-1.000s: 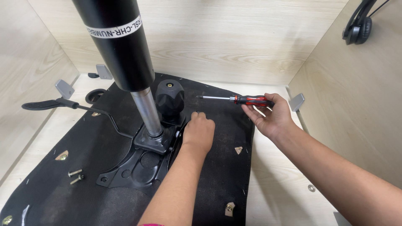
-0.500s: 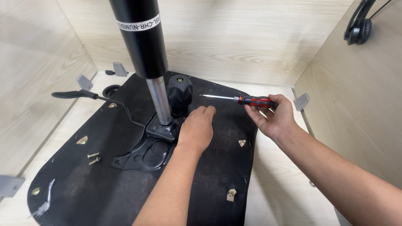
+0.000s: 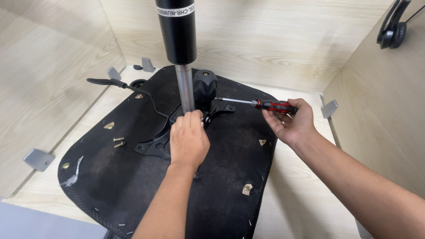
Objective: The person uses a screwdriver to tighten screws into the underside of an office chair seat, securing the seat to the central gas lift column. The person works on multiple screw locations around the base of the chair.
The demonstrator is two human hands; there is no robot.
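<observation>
Currently, left hand point(image 3: 189, 140): clenched on black metal seat mechanism plate point(image 3: 161, 144), steadying it.
Right hand point(image 3: 293, 124): grasping red-and-black-handled screwdriver point(image 3: 256, 103), tip aimed toward mechanism.

red-handled screwdriver point(image 3: 265, 105) lies level, tip toward black mechanism plate point(image 3: 155, 144).

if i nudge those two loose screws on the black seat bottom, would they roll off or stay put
The two screws would probably roll only a little: their wider heads should make them curve round, and the black seat bottom looks like rough fabric that would drag on them. They look small and metal, so likely light and easy to flick away.
</observation>
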